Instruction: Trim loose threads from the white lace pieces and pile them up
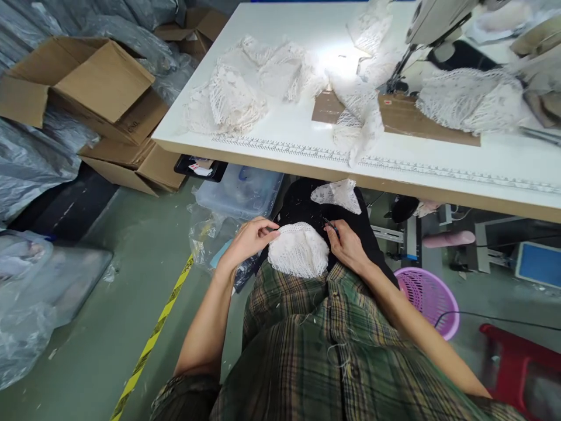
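A rounded piece of white lace fabric (298,251) lies on my lap, over dark trousers and the hem of a plaid shirt. My left hand (250,241) pinches its upper left edge between thumb and fingers. Just right of the lace, my right hand (347,244) is closed around small scissors (329,223), whose thin dark tips point up and left; their full shape is partly hidden by the fingers. Farther up, near the knees and the table edge, rests a second, smaller lace piece (337,195).
A white table (280,126) with a printed ruler along its front edge carries a lace heap (239,88), a sewing machine (438,26) and more lace (475,99). Cardboard boxes (100,88) stand left. A purple basket (427,298) and a red stool (517,356) are right.
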### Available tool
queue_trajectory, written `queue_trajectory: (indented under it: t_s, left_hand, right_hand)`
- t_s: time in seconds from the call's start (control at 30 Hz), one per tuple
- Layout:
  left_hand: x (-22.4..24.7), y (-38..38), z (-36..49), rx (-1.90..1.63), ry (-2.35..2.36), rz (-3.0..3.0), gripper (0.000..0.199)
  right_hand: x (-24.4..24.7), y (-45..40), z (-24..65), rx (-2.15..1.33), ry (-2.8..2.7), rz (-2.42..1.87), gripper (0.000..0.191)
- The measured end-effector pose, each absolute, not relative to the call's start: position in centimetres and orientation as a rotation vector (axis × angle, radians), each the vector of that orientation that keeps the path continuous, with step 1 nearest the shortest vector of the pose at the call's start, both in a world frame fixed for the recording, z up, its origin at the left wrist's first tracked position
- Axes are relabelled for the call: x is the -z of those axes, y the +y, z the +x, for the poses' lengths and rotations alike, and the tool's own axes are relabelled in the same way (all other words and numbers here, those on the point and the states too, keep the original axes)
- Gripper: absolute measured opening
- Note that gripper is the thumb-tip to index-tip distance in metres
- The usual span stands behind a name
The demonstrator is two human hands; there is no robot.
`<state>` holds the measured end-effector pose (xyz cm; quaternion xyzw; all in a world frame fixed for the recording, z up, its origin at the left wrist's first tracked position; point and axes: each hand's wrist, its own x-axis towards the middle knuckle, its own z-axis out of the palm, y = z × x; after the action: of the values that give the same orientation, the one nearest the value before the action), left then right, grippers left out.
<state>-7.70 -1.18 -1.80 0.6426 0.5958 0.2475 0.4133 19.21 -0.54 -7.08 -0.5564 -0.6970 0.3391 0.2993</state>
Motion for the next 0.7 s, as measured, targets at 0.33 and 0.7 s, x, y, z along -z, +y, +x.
queue_trajectory:
  t_s: [0.33, 0.7]
  left_hand:
    - [2.0, 5.5, -0.8, -1.01, 1.255, 1.715, 0.036]
    - [-1.6, 4.3, 0.4, -0.911, 0.859, 1.695, 0.021]
  right_hand:
    - [2.8, 0.3, 19.8, -0.648, -1.575, -1.295, 0.011]
    - [0.5, 1.9, 19.4, -0.711, -1.633, -1.208, 0.043]
